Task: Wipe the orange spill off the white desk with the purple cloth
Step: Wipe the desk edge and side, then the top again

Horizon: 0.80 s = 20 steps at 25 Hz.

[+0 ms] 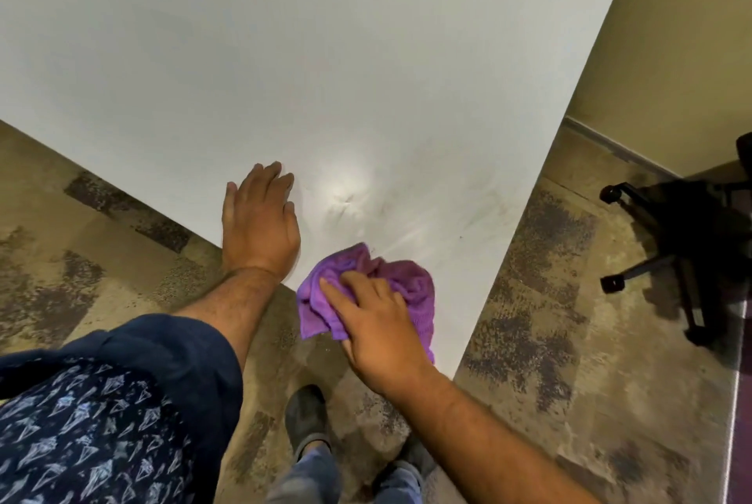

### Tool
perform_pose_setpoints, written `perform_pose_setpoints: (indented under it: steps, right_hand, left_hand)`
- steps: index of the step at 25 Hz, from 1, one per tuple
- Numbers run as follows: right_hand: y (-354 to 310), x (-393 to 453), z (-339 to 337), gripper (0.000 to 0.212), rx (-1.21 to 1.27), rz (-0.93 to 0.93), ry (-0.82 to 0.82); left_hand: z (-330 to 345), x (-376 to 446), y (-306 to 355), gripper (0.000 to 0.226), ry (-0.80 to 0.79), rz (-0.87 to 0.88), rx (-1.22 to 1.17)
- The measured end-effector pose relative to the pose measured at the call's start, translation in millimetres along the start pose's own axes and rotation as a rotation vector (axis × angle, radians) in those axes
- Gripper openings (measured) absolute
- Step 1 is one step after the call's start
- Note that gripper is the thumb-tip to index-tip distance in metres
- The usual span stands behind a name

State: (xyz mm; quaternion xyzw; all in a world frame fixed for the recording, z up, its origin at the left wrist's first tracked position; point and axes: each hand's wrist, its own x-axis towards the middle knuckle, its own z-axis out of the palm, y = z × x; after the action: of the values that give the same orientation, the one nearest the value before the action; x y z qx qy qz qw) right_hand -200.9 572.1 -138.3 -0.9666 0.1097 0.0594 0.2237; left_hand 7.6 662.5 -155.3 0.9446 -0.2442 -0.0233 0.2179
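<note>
Right hand (378, 324) presses the bunched cloth (366, 292) under spread fingers (358, 287) at the surface (285, 55) corner; left hand (260, 222) flat, empty beside; no orange visible beyond the fingertips.

A mottled tan and brown carpet (529, 300) covers the floor on both sides of the table's near corner. A black office chair base (667, 243) with castor wheels stands on it, well off the table's right edge, by a yellowish wall (671, 55) with a dark skirting strip (610, 145). Two dark shoes (305, 414) stand on the carpet below the near corner.
</note>
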Motion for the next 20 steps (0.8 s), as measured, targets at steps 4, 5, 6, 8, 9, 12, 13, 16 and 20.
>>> perform_pose_setpoints:
  steps: [4, 5, 6, 8, 9, 12, 13, 16, 20]
  right_hand:
    - [50, 26, -39, 0.055, -0.212, -0.245, 0.015]
    - [67, 40, -50, 0.048, -0.227, -0.152, 0.078]
    - [87, 56, -63, 0.042, -0.227, -0.007, 0.154]
    - [131, 84, -92, 0.043, -0.214, 0.297, 0.284]
    - [154, 92, -104, 0.047, -0.240, 0.414, 0.309]
    - [203, 93, -116, 0.051, -0.226, 0.495, 0.292]
    - [210, 92, -112, 0.054, -0.159, 0.456, 0.262]
    - [210, 85, -106, 0.061, 0.029, 0.393, 0.230]
    - [165, 39, -86, 0.060, 0.173, 0.307, 0.252]
  left_hand:
    - [-4, -1, 2, 0.046, -0.018, -0.007, 0.014]
    - [-5, -1, 1, 0.046, -0.026, -0.005, 0.017]
    - [-6, 0, 1, 0.047, -0.034, 0.000, 0.021]
    - [-6, -1, 0, 0.047, -0.043, 0.003, 0.028]
    - [-6, -1, -1, 0.047, -0.043, 0.004, 0.026]
    - [-2, 0, -5, 0.046, -0.029, 0.020, 0.012]
    - [1, 1, -6, 0.045, -0.027, 0.022, 0.009]
    - [4, 1, -10, 0.045, -0.027, 0.020, 0.013]
    - [4, 3, -9, 0.046, -0.028, 0.030, 0.027]
